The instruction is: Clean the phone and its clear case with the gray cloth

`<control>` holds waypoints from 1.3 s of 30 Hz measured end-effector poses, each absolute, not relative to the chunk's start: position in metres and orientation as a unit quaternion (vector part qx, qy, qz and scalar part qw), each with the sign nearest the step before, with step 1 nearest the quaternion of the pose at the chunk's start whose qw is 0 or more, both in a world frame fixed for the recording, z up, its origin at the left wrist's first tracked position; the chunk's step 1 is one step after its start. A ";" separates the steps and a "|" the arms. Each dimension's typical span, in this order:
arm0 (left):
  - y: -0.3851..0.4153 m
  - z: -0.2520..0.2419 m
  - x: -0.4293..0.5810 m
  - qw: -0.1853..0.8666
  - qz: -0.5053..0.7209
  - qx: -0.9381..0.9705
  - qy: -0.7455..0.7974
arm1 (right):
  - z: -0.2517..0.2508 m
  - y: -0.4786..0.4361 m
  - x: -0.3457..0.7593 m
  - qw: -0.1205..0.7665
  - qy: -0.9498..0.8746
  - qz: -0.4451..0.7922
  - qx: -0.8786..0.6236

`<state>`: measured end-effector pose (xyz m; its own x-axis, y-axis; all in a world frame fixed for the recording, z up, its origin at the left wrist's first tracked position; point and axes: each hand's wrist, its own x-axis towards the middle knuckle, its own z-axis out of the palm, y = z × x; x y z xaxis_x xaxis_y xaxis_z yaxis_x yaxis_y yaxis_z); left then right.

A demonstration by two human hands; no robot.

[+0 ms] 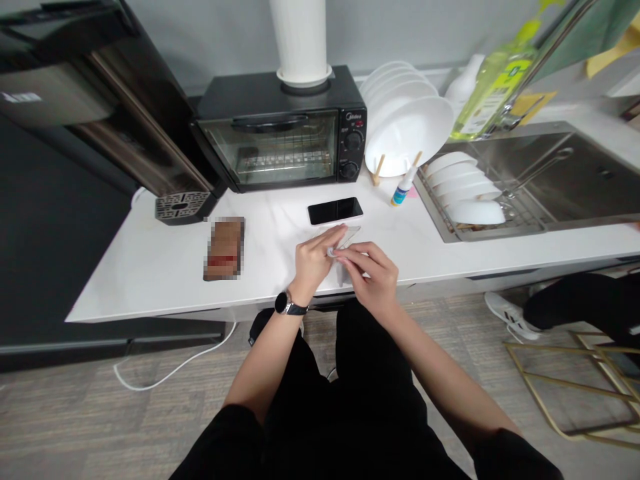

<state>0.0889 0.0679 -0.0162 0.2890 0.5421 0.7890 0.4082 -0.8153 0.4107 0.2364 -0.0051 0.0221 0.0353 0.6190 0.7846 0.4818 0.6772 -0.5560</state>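
A: 2 hands on 1 item. Left hand (313, 257) and right hand (373, 273) both pinch a thin clear film sheet (345, 237) at the white countertop (150, 267) edge; fingers closed on it, thumb to index.

B: Step?

A: Looks like peeling or separating a corner. Next move likely needs a steady pinch and a slow pull.

B: Orientation?

A: Long axis runs away from the fingertips, toward the black phone (335, 210) just beyond. Phone lies well clear of the toaster oven (283, 133).
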 end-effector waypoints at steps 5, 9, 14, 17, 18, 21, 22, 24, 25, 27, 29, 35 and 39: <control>0.068 -0.011 0.092 0.059 0.520 0.802 0.287 | 0.022 0.010 0.255 0.607 -0.638 0.046 -0.471; 0.068 -0.011 0.093 0.051 0.515 0.804 0.291 | 0.022 0.022 0.268 0.610 -0.618 0.034 -0.494; 0.068 -0.013 0.092 0.057 0.514 0.804 0.293 | 0.024 0.022 0.267 0.603 -0.606 0.042 -0.516; 0.068 -0.014 0.091 0.061 0.500 0.811 0.297 | 0.024 0.012 0.255 0.604 -0.624 0.065 -0.491; 0.068 -0.015 0.091 0.063 0.499 0.812 0.297 | 0.024 0.007 0.251 0.604 -0.633 0.072 -0.478; 0.069 -0.017 0.090 0.071 0.500 0.810 0.298 | 0.023 -0.003 0.240 0.602 -0.658 0.081 -0.445; 0.069 -0.018 0.089 0.071 0.500 0.809 0.299 | 0.022 -0.005 0.238 0.601 -0.664 0.076 -0.439; 0.069 -0.018 0.089 0.069 0.499 0.810 0.299 | 0.020 -0.006 0.239 0.595 -0.677 0.052 -0.429; 0.069 -0.018 0.089 0.068 0.501 0.810 0.298 | 0.020 -0.005 0.240 0.592 -0.683 0.037 -0.426; 0.068 -0.016 0.090 0.069 0.507 0.808 0.292 | 0.019 -0.002 0.246 0.586 -0.688 0.010 -0.428; 0.067 -0.014 0.091 0.074 0.511 0.807 0.286 | 0.019 0.004 0.255 0.587 -0.678 -0.004 -0.443; 0.065 -0.011 0.092 0.069 0.519 0.805 0.281 | 0.022 0.020 0.274 0.597 -0.617 -0.011 -0.512; 0.066 -0.011 0.092 0.066 0.520 0.804 0.281 | 0.024 0.019 0.272 0.609 -0.605 0.019 -0.512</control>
<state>0.0924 0.0656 -0.0115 0.3019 0.5203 0.7989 0.3833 -0.8335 0.3980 0.2724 0.0193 0.0237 0.2664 0.6421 0.7188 0.5970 0.4756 -0.6461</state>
